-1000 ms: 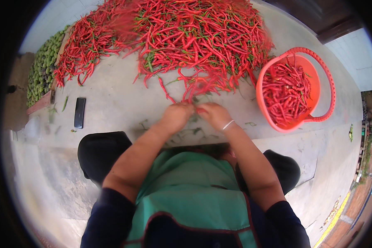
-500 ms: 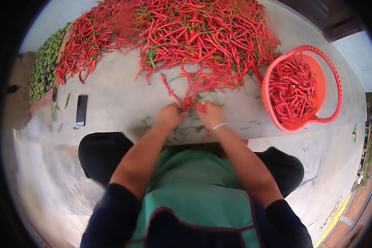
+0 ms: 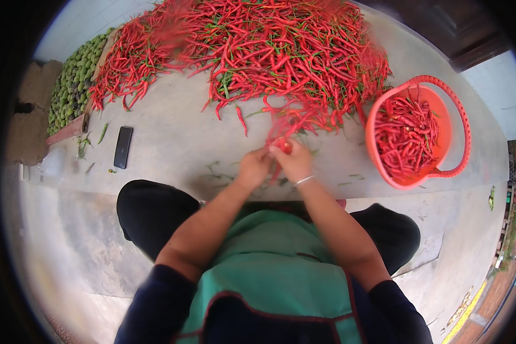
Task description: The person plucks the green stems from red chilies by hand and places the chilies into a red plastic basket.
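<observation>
My left hand [image 3: 255, 167] and my right hand [image 3: 294, 161] meet in front of me, at the near edge of a large heap of red chili peppers [image 3: 286, 51]. Both hands are closed on red chilies, which show between the fingers; how many is blurred. Loose chilies trail from the heap toward my fingertips, and one lone chili [image 3: 242, 120] lies just beyond my left hand. A pink basket [image 3: 376, 157] with an arched handle, partly filled with red chilies, stands to the right of my hands.
A black phone [image 3: 123, 147] lies on the concrete floor to the left. Behind it is a heap of green round fruit [image 3: 77, 86] beside a board. Green stems are scattered near my hands. A dark wooden door [image 3: 458, 28] is at the far right.
My hands have come together, the left one moving right toward the right hand. The phone, heap and basket have shifted slightly in the picture.
</observation>
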`<state>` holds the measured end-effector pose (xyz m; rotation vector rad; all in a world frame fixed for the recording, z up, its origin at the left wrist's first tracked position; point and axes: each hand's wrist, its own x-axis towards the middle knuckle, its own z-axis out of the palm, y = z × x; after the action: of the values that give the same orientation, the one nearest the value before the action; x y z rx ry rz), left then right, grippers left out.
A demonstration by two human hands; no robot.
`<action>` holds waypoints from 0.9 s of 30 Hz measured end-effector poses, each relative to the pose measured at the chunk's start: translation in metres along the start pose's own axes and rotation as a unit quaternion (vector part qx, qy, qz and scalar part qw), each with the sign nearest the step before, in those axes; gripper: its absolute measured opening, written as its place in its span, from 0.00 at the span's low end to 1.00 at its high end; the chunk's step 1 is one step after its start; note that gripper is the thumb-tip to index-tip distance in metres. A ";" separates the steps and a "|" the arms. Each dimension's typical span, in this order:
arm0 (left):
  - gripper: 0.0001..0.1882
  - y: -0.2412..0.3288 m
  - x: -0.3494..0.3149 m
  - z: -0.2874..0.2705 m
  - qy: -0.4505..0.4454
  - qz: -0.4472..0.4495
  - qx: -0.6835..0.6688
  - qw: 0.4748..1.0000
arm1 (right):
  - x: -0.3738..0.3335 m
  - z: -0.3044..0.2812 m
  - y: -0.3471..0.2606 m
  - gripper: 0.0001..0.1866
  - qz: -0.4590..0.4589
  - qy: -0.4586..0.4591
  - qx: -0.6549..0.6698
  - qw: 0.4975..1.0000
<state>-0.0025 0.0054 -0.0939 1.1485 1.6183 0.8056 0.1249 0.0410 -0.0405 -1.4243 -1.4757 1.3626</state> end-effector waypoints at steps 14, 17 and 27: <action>0.16 -0.013 0.150 -0.090 0.041 0.043 0.531 0.845 | 0.002 -0.040 0.055 0.07 0.071 -0.067 0.018 0.995; 0.09 -0.018 0.153 -0.093 0.007 0.047 0.550 0.834 | 0.006 -0.039 0.050 0.06 0.088 -0.076 0.014 0.993; 0.06 0.075 0.017 -0.081 -0.045 0.312 0.471 0.824 | 0.017 -0.015 -0.014 0.11 -0.320 -0.020 -0.211 0.924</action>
<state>-0.0572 0.0475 -0.0066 2.4685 1.5765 0.2589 0.1320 0.0624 -0.0266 -0.9923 -2.1066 0.6918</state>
